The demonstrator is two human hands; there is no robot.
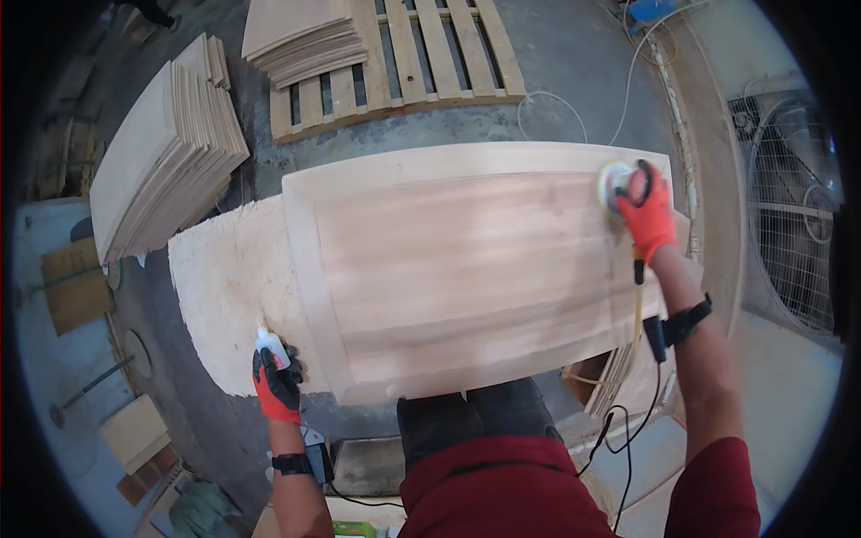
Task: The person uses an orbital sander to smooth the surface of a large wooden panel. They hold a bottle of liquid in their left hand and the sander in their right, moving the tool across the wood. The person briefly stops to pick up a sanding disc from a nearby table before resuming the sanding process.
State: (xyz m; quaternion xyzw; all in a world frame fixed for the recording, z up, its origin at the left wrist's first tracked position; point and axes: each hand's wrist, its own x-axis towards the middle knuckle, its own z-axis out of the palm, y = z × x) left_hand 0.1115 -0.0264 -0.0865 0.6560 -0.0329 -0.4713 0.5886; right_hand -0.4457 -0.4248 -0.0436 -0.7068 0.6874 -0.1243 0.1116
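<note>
In front of me lies a wide pale wooden panel [475,269] with a raised border around a recessed middle. Near its far right corner, my right hand [650,220], in a red and black glove, grips a round sander [613,186] that rests on the border. A yellowish hose [639,309] runs back from it along my forearm. My left hand [278,386], gloved alike, is closed around a small white squeeze bottle [272,346] with its nozzle up. That bottle is over a rough-edged board [235,278] beneath the panel, left of the panel's edge.
Stacked wooden sheets [166,161] lean at the far left. More sheets [305,40] lie on a slatted pallet [404,63] beyond the panel. At right stands a large caged fan [789,215]. A black cable [628,448] hangs by my right arm.
</note>
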